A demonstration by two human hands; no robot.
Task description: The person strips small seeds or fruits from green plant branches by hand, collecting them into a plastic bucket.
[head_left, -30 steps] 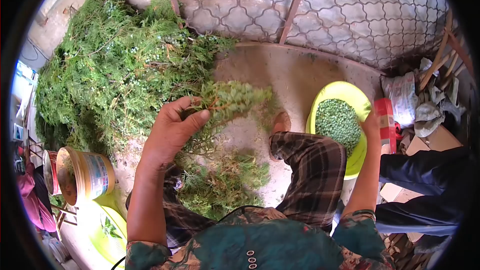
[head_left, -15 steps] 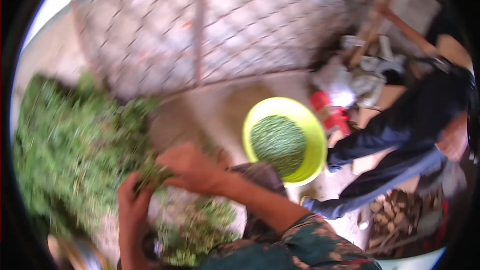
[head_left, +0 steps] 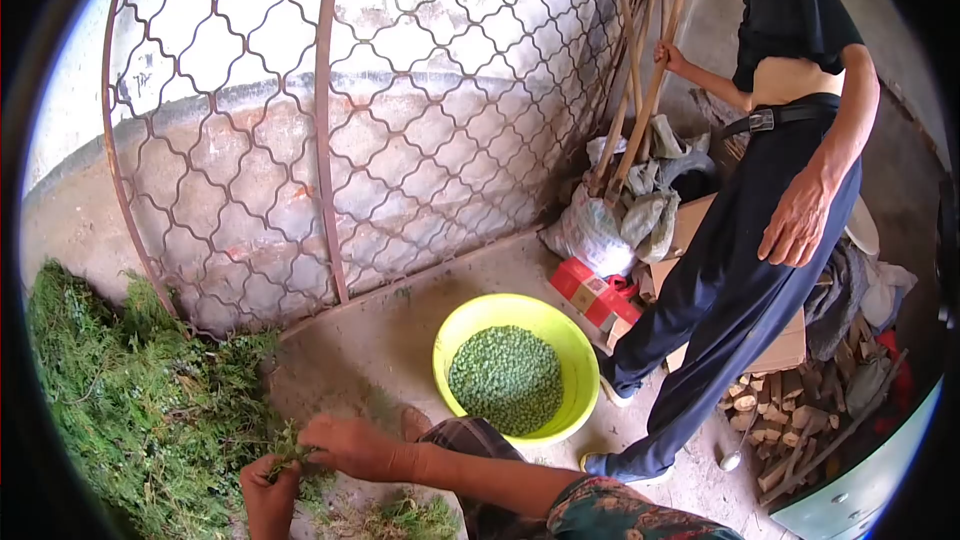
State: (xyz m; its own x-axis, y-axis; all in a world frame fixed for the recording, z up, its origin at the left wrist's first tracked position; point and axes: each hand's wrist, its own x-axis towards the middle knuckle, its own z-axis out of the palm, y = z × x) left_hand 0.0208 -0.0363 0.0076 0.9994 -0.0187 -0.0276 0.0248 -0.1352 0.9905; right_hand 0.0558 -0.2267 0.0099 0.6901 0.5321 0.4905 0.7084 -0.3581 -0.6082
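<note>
Low at the left of the head view, my left hand (head_left: 268,490) is closed on a small green sprig (head_left: 288,454). My right hand (head_left: 350,446) meets it from the right, fingers curled at the same sprig. Beside my hands lies a big pile of leafy evergreen branches (head_left: 140,410). Loose green clippings (head_left: 405,518) lie below my right forearm. A yellow basin (head_left: 575,365) stands to the right of my knee, holding many small green berries (head_left: 505,380).
A co-worker in dark trousers (head_left: 740,270) stands at the right, one hand on a wooden pole (head_left: 655,70). A metal lattice (head_left: 325,120) leans on the wall. Sacks (head_left: 595,230), a red box (head_left: 588,292) and chopped firewood (head_left: 790,410) lie at the right.
My view has tilted up, so the hands and basin sit lower and the co-worker's upper body shows. Both hands stay together at the sprig.
</note>
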